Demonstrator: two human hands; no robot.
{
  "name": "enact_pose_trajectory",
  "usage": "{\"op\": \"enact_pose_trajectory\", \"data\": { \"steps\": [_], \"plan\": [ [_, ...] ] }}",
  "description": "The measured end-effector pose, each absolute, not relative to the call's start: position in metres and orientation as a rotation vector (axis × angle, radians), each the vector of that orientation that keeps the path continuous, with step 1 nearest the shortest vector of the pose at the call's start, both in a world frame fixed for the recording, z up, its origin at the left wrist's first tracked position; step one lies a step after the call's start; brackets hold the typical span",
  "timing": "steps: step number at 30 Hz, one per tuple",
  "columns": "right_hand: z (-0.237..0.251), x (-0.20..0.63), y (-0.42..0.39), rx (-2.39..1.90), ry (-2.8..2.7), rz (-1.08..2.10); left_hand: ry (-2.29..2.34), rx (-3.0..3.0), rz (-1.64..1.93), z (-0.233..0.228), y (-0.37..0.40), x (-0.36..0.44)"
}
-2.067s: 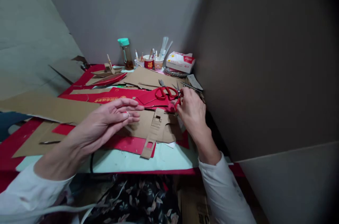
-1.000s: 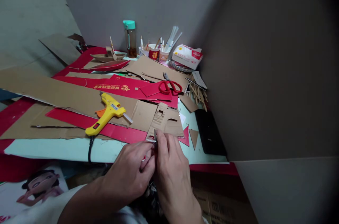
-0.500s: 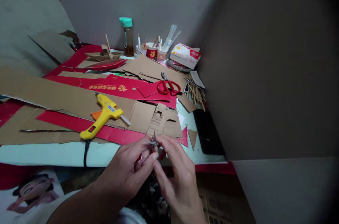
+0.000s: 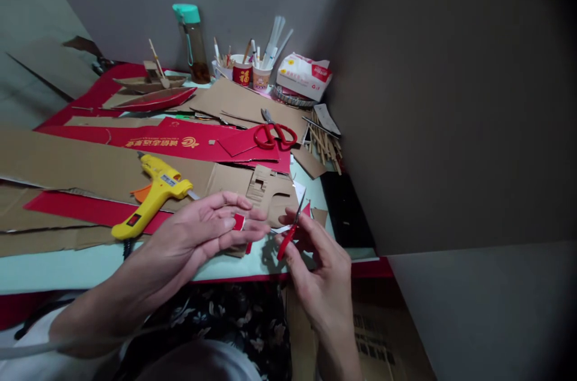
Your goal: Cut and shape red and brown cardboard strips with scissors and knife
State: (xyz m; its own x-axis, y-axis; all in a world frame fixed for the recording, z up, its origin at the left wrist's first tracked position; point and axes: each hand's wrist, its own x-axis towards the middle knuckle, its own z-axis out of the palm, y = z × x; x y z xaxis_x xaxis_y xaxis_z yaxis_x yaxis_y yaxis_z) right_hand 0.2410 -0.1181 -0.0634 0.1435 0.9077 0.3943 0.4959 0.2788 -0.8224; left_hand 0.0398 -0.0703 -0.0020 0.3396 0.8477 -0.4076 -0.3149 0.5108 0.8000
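In my left hand [image 4: 202,234], palm turned up, a small red piece of card [image 4: 238,222] is pinned under the thumb against the fingers. My right hand [image 4: 318,258] grips a small pair of red-handled scissors [image 4: 291,234] by the handles, and its blades stand apart. The hands are separate, both just above the front of the table. Behind them lies a cut piece of brown cardboard [image 4: 270,195] with a square hole and a slot. A yellow glue gun [image 4: 155,192] rests on cardboard to the left of my left hand.
Larger red-handled scissors [image 4: 274,131] lie on red card. Farther back are a small cardboard boat [image 4: 148,83], a bottle [image 4: 193,44], a red cup [image 4: 242,71] of sticks and a tissue pack [image 4: 304,76]. Wooden sticks [image 4: 327,146] and a black flat object [image 4: 349,213] line the right side.
My hands have moved apart; the left has turned palm up, showing the red card piece. The right has drawn the small scissors away to the right. The view has shifted slightly.
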Motion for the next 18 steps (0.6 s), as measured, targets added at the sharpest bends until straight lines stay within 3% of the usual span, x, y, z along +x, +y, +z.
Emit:
{"op": "enact_pose_trajectory", "data": {
  "steps": [10,18],
  "plan": [
    [-0.042,0.236,-0.102,-1.176,-1.397,0.737,1.013,0.849,0.873,0.001,-0.069,0.053],
    [-0.034,0.237,-0.089,-1.150,-1.473,0.664,1.126,0.956,0.939,0.003,-0.056,0.068]
  ]
}}
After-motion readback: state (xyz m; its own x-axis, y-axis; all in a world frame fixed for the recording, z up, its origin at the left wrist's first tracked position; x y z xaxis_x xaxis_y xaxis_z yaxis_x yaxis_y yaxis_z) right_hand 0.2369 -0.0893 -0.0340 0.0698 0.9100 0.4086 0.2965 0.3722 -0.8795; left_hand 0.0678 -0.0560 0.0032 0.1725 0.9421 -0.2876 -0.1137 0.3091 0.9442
